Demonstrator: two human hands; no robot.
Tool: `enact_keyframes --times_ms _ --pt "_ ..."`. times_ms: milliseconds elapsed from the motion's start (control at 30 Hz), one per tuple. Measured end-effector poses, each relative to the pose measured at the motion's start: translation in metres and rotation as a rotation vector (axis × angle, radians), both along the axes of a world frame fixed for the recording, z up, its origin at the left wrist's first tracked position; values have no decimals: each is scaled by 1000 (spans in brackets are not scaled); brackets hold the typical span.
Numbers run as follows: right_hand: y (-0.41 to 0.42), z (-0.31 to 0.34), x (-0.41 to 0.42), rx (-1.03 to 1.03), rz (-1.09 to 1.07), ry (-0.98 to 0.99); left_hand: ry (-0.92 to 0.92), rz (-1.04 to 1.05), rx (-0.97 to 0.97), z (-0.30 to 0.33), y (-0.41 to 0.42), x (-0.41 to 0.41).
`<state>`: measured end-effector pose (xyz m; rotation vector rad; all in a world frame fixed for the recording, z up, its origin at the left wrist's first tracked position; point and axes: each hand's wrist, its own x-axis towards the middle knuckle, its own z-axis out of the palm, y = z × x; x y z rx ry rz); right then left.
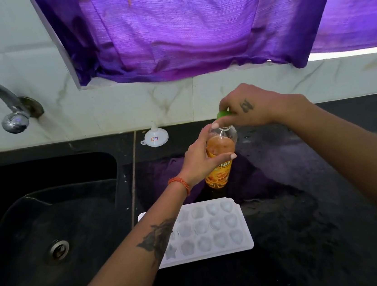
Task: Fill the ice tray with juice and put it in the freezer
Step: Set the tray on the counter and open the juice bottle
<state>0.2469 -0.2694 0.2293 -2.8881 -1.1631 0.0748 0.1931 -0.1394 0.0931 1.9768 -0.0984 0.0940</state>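
Note:
A clear plastic bottle of orange juice (pixel 220 160) stands upright on the black counter, just behind a white ice tray (pixel 240 245) with shaped cells. My left hand (pixel 199 163) is wrapped around the bottle's body. My right hand (pixel 247 109) pinches the green cap (pixel 223 114) on top of the bottle. My left forearm crosses over the tray's left side and hides part of it. The tray's cells look pale, with no orange liquid visible in them.
A white funnel (pixel 154 137) sits mouth-down at the back of the counter by the tiled wall. A black sink (pixel 48 207) with a drain lies to the left, under a metal tap (pixel 13 116). A purple curtain (pixel 180 25) hangs above.

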Motion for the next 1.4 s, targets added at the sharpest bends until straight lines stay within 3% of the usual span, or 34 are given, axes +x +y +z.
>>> enact_keyframes --times_ms 133,267,433,700,767,867,967,1133,1400 --pt "6 -2 -3 -89 84 -80 5 -5 3 0 2 0" --pt "2 7 -2 -85 148 -24 10 0 -4 -1 2 0" --pt "8 3 1 -114 -36 -6 23 -10 -9 -2 2 0" --pt "7 14 -4 -147 179 -15 24 -16 -10 -3 4 1" --pt "5 14 -3 -82 144 43 21 -23 -9 -3 4 2" --pt "8 9 0 -143 25 -26 16 -21 0 -3 3 1" --pt "12 10 -2 -192 81 -41 13 -21 -3 -2 3 0" --pt "10 19 -2 -148 226 -12 16 -26 -10 -3 5 2" --pt "0 20 -2 -24 192 84 17 -32 -20 -4 5 2"
